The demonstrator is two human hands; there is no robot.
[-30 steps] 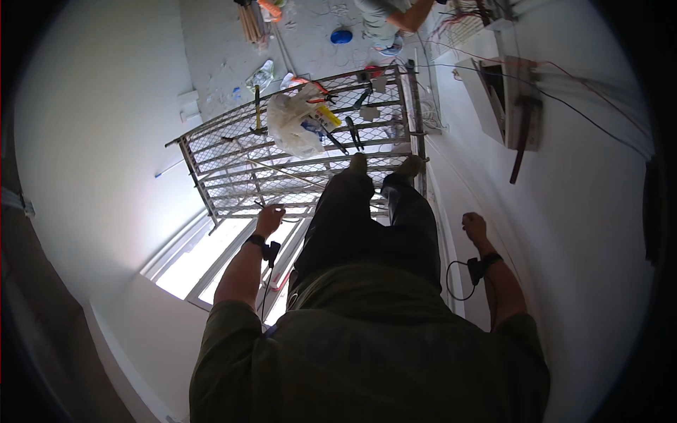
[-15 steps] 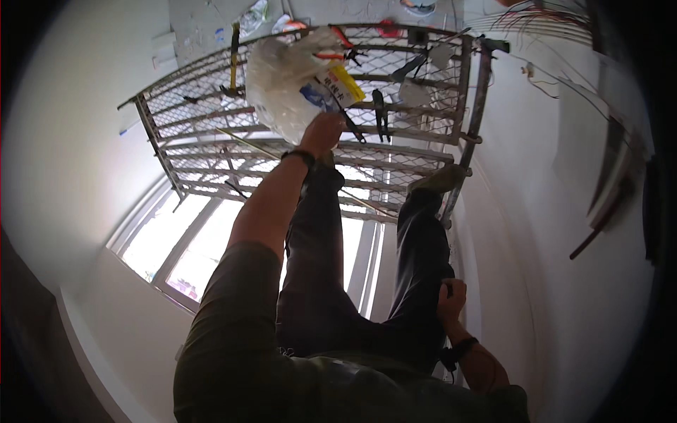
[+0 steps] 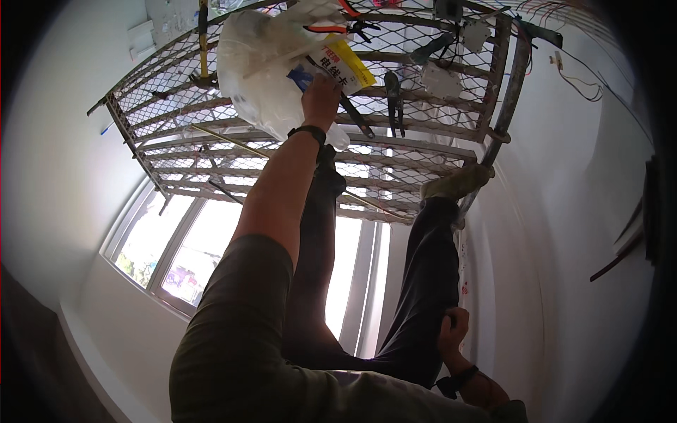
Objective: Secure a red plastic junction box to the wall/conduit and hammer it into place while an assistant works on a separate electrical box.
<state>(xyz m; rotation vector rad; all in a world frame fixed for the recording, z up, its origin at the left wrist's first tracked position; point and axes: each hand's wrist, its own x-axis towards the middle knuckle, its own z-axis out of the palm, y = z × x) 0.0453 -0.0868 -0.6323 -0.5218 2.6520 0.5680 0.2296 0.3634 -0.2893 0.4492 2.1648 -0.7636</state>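
Dark cloth trousers [image 3: 423, 275] lie under the right hand [image 3: 453, 335], which rests half-curled against the leg; I cannot tell whether it pinches any cloth. Farther out, the left hand [image 3: 322, 102] reaches to the yellow, white and blue packet [image 3: 344, 62] and touches its lower part; the angle hides whether the fingers grip it or merely press on it. For a clean hold, thumb and fingers would best take the packet alone, without the thin film beside it, and stay clear of the black tool [image 3: 358, 118] lying just below and to the right.

The packet lies against the right side of a translucent plastic bag [image 3: 255, 74]; whether any part of it is inside, I cannot tell. The bag bulges with pale, blurred contents, and the packet's own contents do not show. Both are on a metal mesh platform [image 3: 441, 127], where anything small might slip through the openings. Right of them lie dark pliers [image 3: 393, 102] and a pale square piece [image 3: 441, 81]; farther up, orange-handled pliers [image 3: 328, 29] lie by the bag's upper edge.
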